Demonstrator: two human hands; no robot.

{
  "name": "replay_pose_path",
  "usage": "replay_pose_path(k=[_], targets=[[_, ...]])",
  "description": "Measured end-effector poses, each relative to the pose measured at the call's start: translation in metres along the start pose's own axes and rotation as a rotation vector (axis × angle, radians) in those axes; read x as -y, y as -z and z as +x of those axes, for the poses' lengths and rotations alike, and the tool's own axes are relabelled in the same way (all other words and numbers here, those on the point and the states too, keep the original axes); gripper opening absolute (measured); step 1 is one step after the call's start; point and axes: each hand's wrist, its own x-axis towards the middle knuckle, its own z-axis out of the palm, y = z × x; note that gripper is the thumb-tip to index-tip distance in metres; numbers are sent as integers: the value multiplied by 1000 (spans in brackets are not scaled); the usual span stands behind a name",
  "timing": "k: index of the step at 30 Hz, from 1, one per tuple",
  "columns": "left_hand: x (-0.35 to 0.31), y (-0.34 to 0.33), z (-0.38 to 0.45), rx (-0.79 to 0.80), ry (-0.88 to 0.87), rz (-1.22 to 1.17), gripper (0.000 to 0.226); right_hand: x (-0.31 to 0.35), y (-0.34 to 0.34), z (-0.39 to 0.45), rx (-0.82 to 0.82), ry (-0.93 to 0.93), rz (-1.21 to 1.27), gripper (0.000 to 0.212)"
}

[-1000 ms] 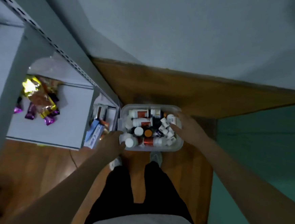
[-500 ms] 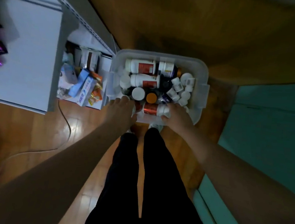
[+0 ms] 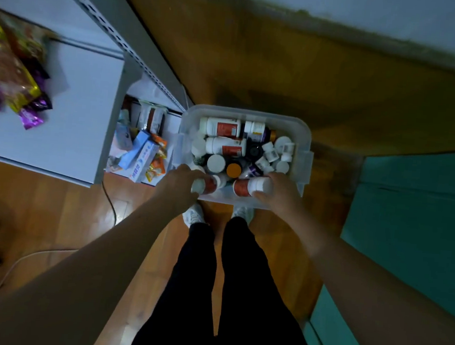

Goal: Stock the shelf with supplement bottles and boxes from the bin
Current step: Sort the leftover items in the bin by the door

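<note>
Curling round one red-labelled bottle [image 3: 249,186], the right hand [image 3: 280,194] has its fingers clamped on it; the left hand [image 3: 177,186] grips another white-capped bottle [image 3: 205,184], both at the near edge of the clear plastic bin [image 3: 303,143]. Rigid, smooth, probably light: take them round the barrel. Bin sits on wood floor [image 3: 54,213] beside the grey shelf [image 3: 85,101] holding snack packets [image 3: 13,74] and boxes [image 3: 140,157]

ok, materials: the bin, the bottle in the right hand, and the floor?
Bin: looks like translucent frosted plastic; the contents and floor show dimly through its walls.
Red-labelled bottle, gripped by the right hand: probably opaque white plastic with a glossy printed label and a white cap.
Floor: wood or wood-look laminate, glossy; plank seams and glare patches show. Which one, I cannot tell.
</note>
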Motion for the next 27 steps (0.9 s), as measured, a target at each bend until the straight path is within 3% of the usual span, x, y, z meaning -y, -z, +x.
replay_pose_path(k=[5, 9, 11, 14, 19, 22, 27], targets=[[-20, 41, -50, -66, -33, -218, 42, 34, 51, -37, -91, -50, 447, 55], [-38, 81, -99, -194, -33, -363, 53, 87, 105, -61, -101, 67, 731, 33], [-44, 103, -122, -230, -67, -389, 49, 118, 133, -75, -108, 119, 843, 43], [-46, 131, -160, -320, -108, -418, 45, 163, 168, -107, -117, 242, 967, 61], [-33, 171, -236, -513, -183, -578, 41, 241, 198, -190, -167, 447, 1058, 59], [-22, 186, -295, -594, -253, -802, 33, 292, 196, -243, -142, 541, 1125, 81], [20, 195, -394, -782, -332, -1154, 23, 386, 155, -326, -19, 730, 1133, 68]])
